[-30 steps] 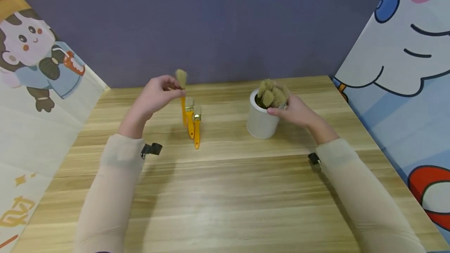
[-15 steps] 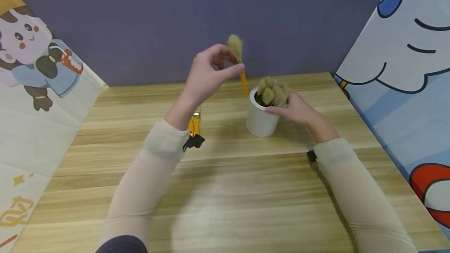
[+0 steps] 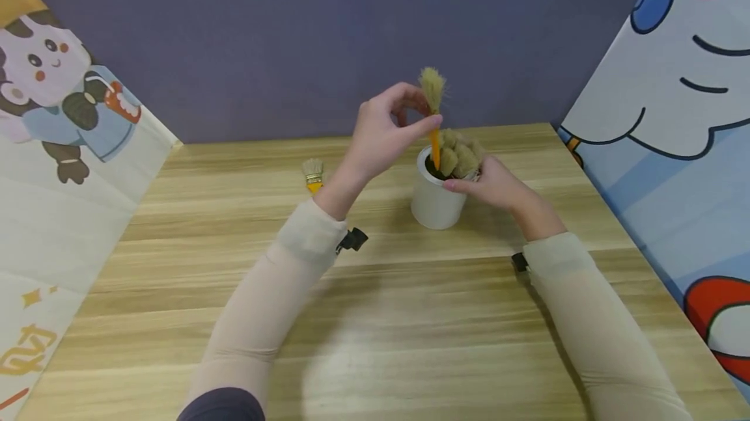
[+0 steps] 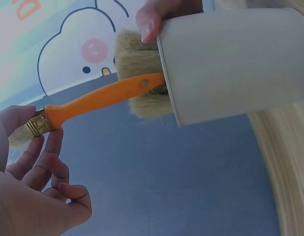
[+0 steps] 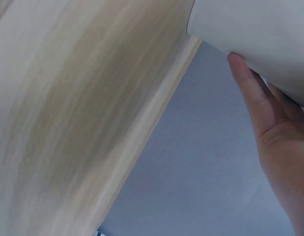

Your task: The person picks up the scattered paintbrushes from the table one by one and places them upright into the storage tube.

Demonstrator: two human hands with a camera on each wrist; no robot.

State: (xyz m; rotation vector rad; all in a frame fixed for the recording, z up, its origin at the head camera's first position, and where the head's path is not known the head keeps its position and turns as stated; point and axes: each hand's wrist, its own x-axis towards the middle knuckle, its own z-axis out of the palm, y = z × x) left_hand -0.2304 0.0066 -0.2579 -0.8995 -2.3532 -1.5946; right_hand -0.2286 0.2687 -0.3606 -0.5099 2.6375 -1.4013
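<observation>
My left hand (image 3: 387,127) pinches a paintbrush (image 4: 105,100) by its metal ferrule, between thumb and fingertips. The brush stands bristles up, and the tip of its orange handle is at the mouth of a white can (image 3: 436,206). In the left wrist view the handle's end overlaps the can's rim. Several other brushes stand in the can, their tan bristles (image 3: 467,162) bunched to the right. My right hand (image 3: 499,187) grips the can at its right side, thumb over the rim. In the right wrist view its fingers (image 5: 250,88) lie along the can's wall.
Another paintbrush (image 3: 313,174) lies on the wooden table (image 3: 375,317) to the left, partly hidden by my left forearm. A dark wall (image 3: 351,37) rises behind the table, and printed cartoon panels (image 3: 674,115) flank it.
My left hand has lifted a brush from beside those on the table and carried it right to the can, lowering its handle at the mouth. The right hand has stayed on the can.
</observation>
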